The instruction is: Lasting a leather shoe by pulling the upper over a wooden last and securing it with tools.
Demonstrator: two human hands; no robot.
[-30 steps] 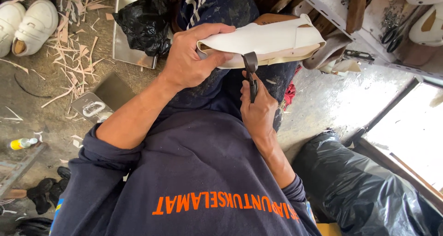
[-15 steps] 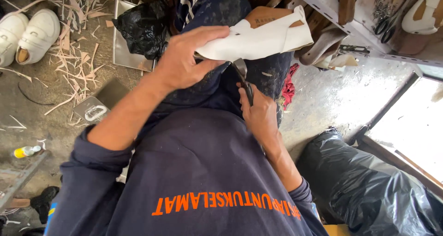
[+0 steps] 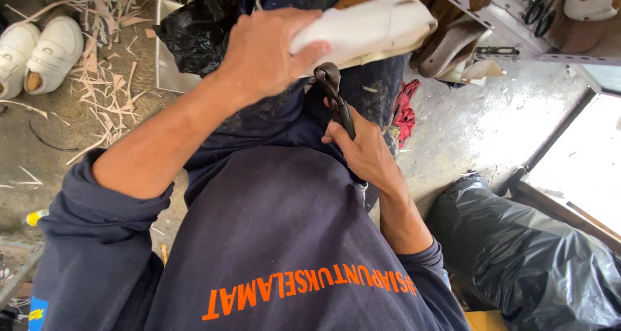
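A white shoe upper [image 3: 369,30] lies over the person's lap, clasped by the left hand [image 3: 268,53]. The right hand [image 3: 362,150] is wrapped around dark pincers [image 3: 336,98] biting its near edge. A full black bag [image 3: 537,260] slumps right.

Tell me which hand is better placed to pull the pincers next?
Probably the right hand: its fingers already wrap the handles of the dark pincers, whose head sits at the edge of the white shoe upper. The left hand is busy gripping that upper from above.
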